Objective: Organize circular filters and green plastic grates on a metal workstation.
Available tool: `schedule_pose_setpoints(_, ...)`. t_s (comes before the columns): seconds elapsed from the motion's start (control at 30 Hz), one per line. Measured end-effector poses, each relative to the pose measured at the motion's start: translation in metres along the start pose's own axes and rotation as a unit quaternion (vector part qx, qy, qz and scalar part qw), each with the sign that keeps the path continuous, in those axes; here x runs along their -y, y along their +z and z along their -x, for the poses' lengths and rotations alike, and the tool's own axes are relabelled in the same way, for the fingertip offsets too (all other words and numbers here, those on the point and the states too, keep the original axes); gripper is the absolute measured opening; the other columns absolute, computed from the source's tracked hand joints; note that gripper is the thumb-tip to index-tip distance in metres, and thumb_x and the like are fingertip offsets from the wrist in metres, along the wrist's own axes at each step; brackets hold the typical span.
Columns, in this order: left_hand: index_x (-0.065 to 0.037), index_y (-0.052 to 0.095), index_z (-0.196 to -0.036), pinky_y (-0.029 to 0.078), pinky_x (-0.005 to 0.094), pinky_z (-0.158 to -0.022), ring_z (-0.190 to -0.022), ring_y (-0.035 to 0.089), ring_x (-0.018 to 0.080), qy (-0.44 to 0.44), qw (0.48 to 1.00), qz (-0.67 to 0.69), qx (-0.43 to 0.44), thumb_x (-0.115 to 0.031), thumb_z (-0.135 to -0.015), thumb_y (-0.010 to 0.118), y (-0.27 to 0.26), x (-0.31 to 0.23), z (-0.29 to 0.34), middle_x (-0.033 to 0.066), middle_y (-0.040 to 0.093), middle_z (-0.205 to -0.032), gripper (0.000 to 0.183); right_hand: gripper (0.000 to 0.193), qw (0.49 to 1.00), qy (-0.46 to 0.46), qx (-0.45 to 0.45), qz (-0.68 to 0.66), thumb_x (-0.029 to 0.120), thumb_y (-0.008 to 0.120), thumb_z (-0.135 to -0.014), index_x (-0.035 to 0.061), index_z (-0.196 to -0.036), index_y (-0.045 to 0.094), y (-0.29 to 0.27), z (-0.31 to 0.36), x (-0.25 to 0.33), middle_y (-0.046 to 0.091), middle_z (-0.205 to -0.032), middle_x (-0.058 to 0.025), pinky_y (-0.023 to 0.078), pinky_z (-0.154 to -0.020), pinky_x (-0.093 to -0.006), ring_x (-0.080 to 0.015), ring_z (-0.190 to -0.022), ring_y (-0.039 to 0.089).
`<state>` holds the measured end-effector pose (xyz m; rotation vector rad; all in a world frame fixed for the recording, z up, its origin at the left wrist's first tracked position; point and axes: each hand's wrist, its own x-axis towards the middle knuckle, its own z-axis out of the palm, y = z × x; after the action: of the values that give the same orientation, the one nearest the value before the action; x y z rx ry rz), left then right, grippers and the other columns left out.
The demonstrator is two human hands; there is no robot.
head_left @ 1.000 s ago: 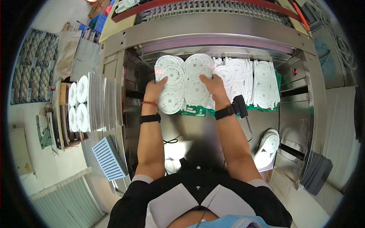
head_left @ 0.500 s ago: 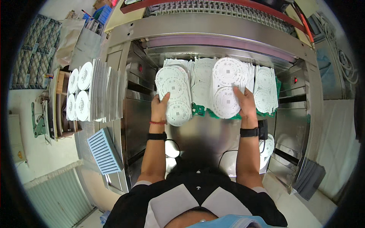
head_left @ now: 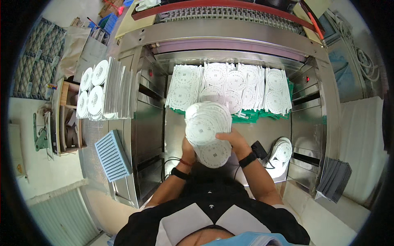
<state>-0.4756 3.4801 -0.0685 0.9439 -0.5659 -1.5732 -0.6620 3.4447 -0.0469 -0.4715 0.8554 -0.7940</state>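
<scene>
White boards point(head_left: 213, 130) are pinched by the right hand point(head_left: 237, 141), left hand point(head_left: 188, 151) with fingers hidden, over a metal bay point(head_left: 271, 129) holding more.

Factory wkshp, metal conveyor mach. point(head_left: 230, 35), stacked wht PCBs point(head_left: 234, 80)

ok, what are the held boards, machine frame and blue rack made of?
Held boards: maybe coated circuit-board stock, matte white, thin with fine printed marks; core unclear.
Machine frame: likely stainless steel, satin; grey with soft sheen.
Blue rack: probably moulded plastic; even colour, regular grid pattern.
</scene>
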Motion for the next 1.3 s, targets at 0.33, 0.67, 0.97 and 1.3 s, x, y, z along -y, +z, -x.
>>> schedule_pose_setpoints(0.33,0.001,0.042,-0.128,0.045,0.036,-0.092,-0.11,0.052,0.0251,-0.196,0.979,0.009,-0.057,-0.058,-0.093,0.02,-0.019,0.08,0.029,0.0141,0.051,-0.124,0.072,0.061,0.973,-0.069,-0.077,0.207,0.013,0.074,-0.067,-0.0047,-0.12,0.048,-0.026,0.049,-0.013,0.059,-0.111,-0.0168,0.046,-0.088,-0.0349,-0.0246,-0.1,0.059)
schedule_pose_setpoints(0.67,-0.003,0.051,-0.108,0.044,0.0219,-0.07,-0.08,0.053,0.0128,-0.009,0.977,-0.198,-0.083,-0.028,-0.096,0.043,-0.051,0.085,0.001,0.0036,0.054,-0.09,0.03,0.071,0.607,-0.007,-0.117,0.786,0.018,0.076,-0.059,0.0043,-0.119,0.039,-0.015,0.048,-0.029,0.053,-0.11,-0.0183,0.048,-0.077,-0.0429,-0.0338,-0.096,0.057)
schedule_pose_setpoints(0.97,0.001,0.05,-0.119,0.035,0.033,-0.097,-0.112,0.048,0.024,0.087,0.937,-0.33,0.068,-0.018,-0.093,0.042,0.005,0.093,-0.018,0.0134,0.051,-0.121,0.033,0.107,0.585,-0.086,-0.144,0.794,0.038,0.085,-0.049,0.0065,-0.134,0.028,-0.013,0.055,-0.035,0.05,-0.12,-0.016,0.041,-0.089,-0.0414,-0.033,-0.105,0.052)
schedule_pose_setpoints(1.3,0.0,0.049,-0.12,0.036,0.0328,-0.096,-0.109,0.049,0.0257,0.159,0.884,-0.412,0.151,-0.015,-0.089,0.042,0.004,0.097,-0.023,0.0156,0.053,-0.117,0.035,0.083,0.531,-0.064,-0.193,0.823,0.029,0.08,-0.059,0.0029,-0.124,0.036,-0.026,0.058,-0.052,0.055,-0.11,-0.0147,0.048,-0.078,-0.0408,-0.0307,-0.096,0.057)
